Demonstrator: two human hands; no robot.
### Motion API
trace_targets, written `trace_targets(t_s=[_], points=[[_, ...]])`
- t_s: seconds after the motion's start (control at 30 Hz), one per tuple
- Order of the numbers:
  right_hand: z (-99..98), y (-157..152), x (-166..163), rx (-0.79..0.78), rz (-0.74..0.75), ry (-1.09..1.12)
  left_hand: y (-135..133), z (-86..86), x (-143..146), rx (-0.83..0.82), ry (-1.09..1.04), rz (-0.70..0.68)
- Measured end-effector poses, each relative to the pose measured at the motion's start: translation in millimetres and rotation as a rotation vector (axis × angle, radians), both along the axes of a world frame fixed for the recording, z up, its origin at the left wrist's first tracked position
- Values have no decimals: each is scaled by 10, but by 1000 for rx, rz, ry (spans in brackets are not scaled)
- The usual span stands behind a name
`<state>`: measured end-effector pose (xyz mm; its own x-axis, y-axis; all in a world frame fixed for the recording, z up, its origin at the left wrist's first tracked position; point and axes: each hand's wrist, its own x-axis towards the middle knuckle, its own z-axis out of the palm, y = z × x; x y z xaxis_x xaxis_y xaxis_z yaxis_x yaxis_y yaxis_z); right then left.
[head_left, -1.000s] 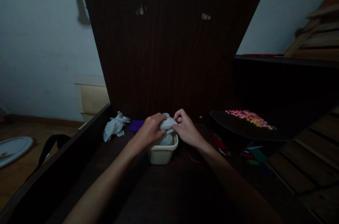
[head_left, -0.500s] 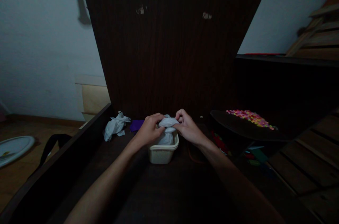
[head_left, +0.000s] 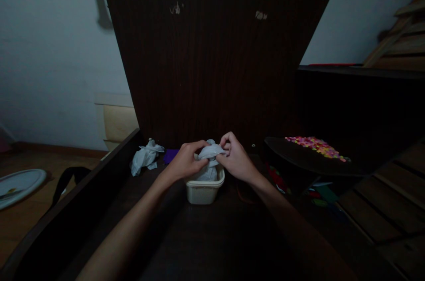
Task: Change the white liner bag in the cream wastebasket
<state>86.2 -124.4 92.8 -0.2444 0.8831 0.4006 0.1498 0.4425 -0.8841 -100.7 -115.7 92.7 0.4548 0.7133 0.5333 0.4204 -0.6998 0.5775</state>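
Note:
A small cream plastic container stands on the dark wooden surface in front of me. Crumpled white plastic bag material rises out of it, twisted or folded at the top. My left hand grips the bag's left side between thumb and fingers. On the other side, my right hand pinches the bag's right edge with curled fingers. The lower part of the bag sits inside the container; what it holds is hidden.
Left of the container lie another crumpled white bag and a purple item. To the right, a dark curved shelf bears many small colourful pieces. A raised dark edge runs along the left side.
My right hand has shifted slightly upward, drawing the bag's right edge outward a little. My left hand keeps its hold, and the container stays in place.

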Motion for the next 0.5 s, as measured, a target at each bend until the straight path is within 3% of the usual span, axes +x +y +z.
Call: trace_targets(t_s=[0.2,0.37,0.5], points=[[80,-90,-11,192,-148,-225,-41,36,21,-26,20,28],[79,-78,-23,253,-226,-280,-32,-11,94,-65,-145,87],[54,-32,-5,265,-267,-273,20,-67,101,-196,-300,29]])
